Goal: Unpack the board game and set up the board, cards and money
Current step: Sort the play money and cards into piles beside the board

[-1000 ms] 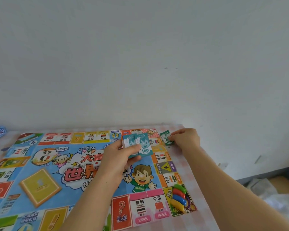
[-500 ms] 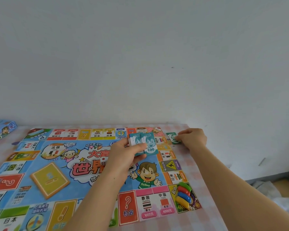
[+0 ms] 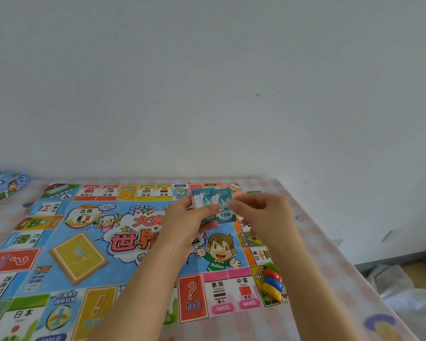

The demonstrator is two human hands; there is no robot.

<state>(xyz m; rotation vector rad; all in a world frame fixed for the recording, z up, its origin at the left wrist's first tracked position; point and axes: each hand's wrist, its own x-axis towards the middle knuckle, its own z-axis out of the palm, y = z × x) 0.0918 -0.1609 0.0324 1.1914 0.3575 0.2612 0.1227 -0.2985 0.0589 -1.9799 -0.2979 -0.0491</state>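
The colourful game board (image 3: 84,254) lies unfolded on the table. Above its far right part my left hand (image 3: 182,225) grips a stack of teal 100 money notes (image 3: 215,205), thumb across the front. Meeting the stack from the right, my right hand (image 3: 263,215) pinches the right edge of the stack with curled fingertips. A small pile of green notes (image 3: 253,192) lies on the table just past the board's far right corner, mostly hidden behind my right hand.
Several coloured plastic pawns (image 3: 272,283) lie on the board's near right corner. The game box (image 3: 3,185) sits at the far left by the wall. The table's right edge (image 3: 342,254) drops to a floor with crumpled plastic.
My right hand left the green notes at the far right corner and came back left to the teal stack. My left hand kept hold of the stack. The camera tilted down slightly.
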